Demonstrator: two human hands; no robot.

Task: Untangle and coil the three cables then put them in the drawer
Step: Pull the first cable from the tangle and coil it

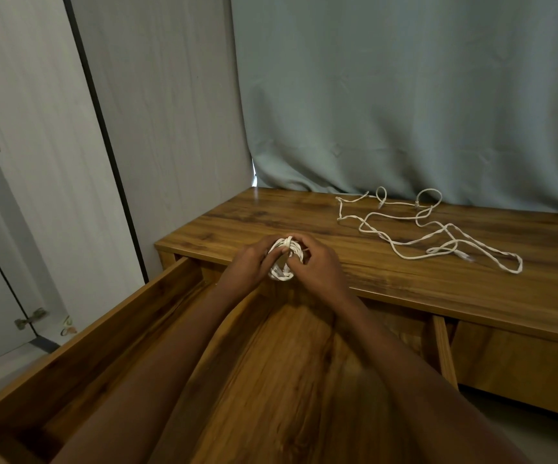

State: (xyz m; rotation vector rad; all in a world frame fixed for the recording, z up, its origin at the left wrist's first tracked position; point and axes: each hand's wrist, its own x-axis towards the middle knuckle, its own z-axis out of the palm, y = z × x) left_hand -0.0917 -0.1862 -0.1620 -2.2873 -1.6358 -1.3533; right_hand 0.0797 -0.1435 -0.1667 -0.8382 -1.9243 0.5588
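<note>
A small coil of white cable (283,259) is held between both hands above the front edge of the wooden cabinet top (388,262). My left hand (250,262) grips its left side and my right hand (317,266) pinches its right side. Loose white cables (431,229) lie tangled on the cabinet top to the right, near the curtain. The wooden drawer (287,380) stands pulled open under my forearms; what shows of its bottom holds nothing.
A grey-green curtain (404,95) hangs behind the cabinet. A pale wardrobe panel (157,128) and a door with hinges (31,318) stand to the left. A second, closed drawer front (522,363) is at lower right.
</note>
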